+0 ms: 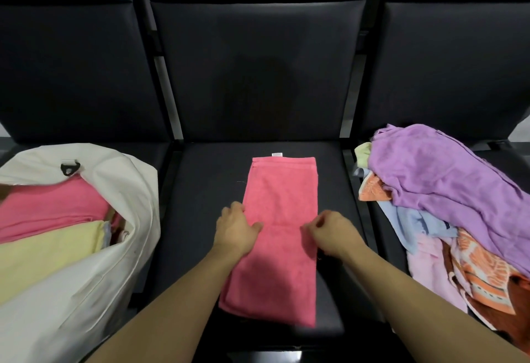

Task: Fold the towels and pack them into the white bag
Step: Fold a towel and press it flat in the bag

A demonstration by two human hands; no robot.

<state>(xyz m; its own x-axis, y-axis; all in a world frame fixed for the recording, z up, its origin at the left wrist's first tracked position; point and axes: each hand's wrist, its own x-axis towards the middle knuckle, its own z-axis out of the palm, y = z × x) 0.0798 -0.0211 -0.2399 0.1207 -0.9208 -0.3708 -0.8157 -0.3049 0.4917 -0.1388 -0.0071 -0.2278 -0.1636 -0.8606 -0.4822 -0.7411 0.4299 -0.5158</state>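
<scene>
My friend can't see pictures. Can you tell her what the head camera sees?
Two hands, the left hand flat and the right hand pinching, work on a long pink towel on a dark seat. A white bag holding folded towels sits left; a pile of unfolded towels sits right.

Bag point(86, 248) left, folded towel point(279, 204) centre seat, towel pile point(447, 190) right
</scene>
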